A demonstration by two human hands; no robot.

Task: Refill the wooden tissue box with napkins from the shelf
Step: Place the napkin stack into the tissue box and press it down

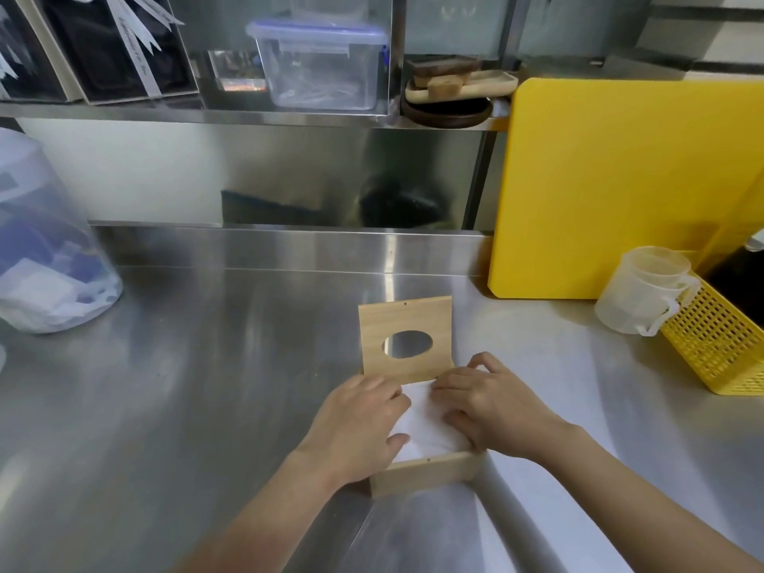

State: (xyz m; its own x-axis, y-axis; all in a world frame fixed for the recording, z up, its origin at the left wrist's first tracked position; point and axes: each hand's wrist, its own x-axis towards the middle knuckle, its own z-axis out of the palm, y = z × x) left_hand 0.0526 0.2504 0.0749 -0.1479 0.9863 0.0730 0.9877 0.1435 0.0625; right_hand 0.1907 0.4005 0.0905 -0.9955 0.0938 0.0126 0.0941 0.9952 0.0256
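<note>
We see the wooden tissue box sitting near the front of the steel counter, its lid with the oval hole tilted up and back. Inside lies a white stack of napkins. Our left hand and right hand rest flat on the stack from either side, fingers loosely spread, pressing down rather than pinching anything.
</note>
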